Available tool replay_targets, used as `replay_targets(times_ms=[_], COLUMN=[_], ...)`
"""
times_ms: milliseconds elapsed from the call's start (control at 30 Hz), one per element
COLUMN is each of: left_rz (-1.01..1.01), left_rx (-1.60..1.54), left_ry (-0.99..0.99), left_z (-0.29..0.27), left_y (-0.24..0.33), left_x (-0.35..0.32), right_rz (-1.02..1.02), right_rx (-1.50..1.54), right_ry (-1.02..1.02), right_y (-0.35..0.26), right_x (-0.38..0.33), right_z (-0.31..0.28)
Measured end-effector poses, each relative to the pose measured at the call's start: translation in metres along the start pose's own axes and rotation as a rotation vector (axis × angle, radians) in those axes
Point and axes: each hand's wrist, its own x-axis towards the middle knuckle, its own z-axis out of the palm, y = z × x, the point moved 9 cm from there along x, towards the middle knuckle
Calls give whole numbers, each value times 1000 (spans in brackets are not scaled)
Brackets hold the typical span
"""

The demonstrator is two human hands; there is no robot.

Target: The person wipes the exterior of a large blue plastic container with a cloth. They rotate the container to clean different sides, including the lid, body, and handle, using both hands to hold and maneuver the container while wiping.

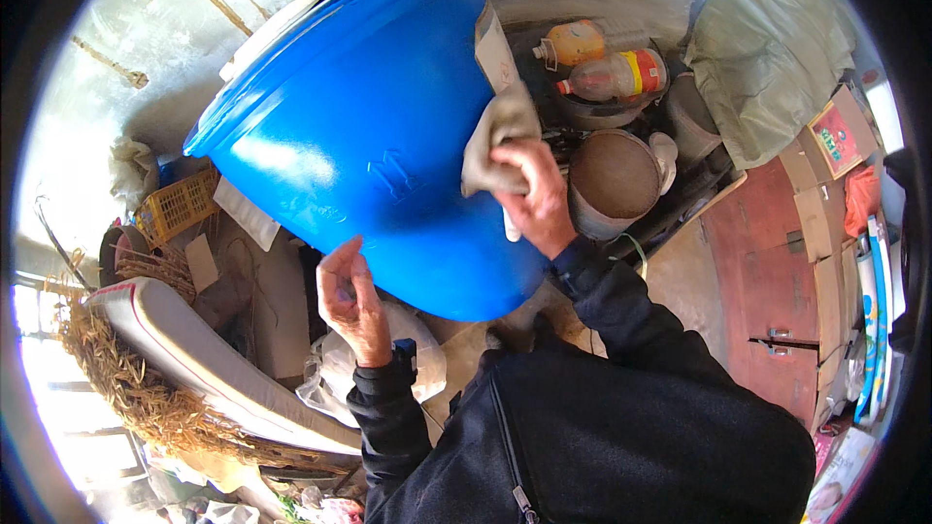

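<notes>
A big blue plastic tub (349, 107) with a glossy side and a raised mark fills the upper middle. My right hand (537, 196) is closed on a beige cloth (502, 134) at the tub's right side, and the cloth hangs against the blue wall. My left hand (351, 303) is beside the tub's lower left edge, its fingers loosely bent and apart, with nothing in them. Whether its fingertips touch the tub I cannot tell. Behind that hand lies clear plastic sheeting (417, 354).
Right of the tub stand a round container (614, 180) and plastic bottles (616, 76). Farther right are a reddish wooden cabinet (762, 272) and cardboard boxes (843, 136). On the left are a yellow crate (178, 206), a pale padded cushion (209, 354) and dry straw (136, 388).
</notes>
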Motion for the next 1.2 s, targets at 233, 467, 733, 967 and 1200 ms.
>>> replay_targets(times_ms=[233, 467, 733, 967, 1200], left_rz=[691, 918, 916, 894, 909], left_rx=[472, 684, 706, 698, 604], left_ry=[74, 40, 38, 78, 107], left_z=[29, 70, 66, 68, 77], left_y=[77, 55, 38, 35, 28], left_x=[45, 77, 77, 78, 83], right_rz=[636, 1165, 1131, 772, 1132], right_rx=[176, 296, 705, 331, -9], right_ry=[152, 271, 333, 39, -38], right_y=[129, 245, 233, 308, 432], right_x=[-79, -254, -245, -121, -273], right_z=[5, 15, 17, 16, 46])
